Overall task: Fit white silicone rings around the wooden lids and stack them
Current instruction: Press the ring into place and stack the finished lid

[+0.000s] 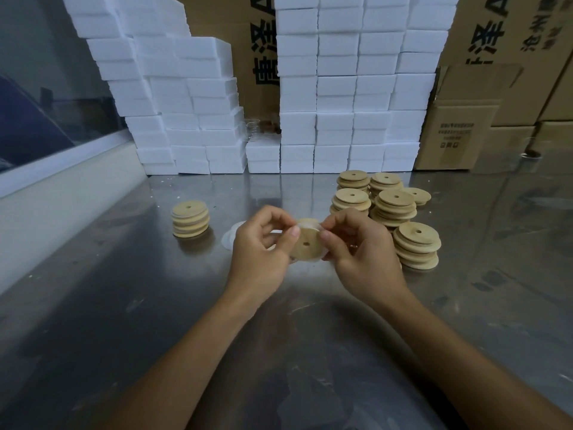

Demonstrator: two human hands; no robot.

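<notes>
Both hands hold one round wooden lid [307, 245] with a centre hole above the steel table. My left hand [263, 246] pinches its left edge, and my right hand [356, 246] pinches its upper right edge. A translucent white silicone ring [305, 224] shows along the lid's rim between the fingertips. At the left stands a short stack of lids with white rings [190, 219]. Several stacks of bare wooden lids [387, 209] stand at the right. Loose white rings [231, 237] lie on the table behind my left hand, partly hidden.
The steel table [124, 305] spreads toward me. White foam blocks [335, 119] are piled high along the back, with cardboard boxes [465, 131] at the back right. A window ledge [62, 181] runs along the left.
</notes>
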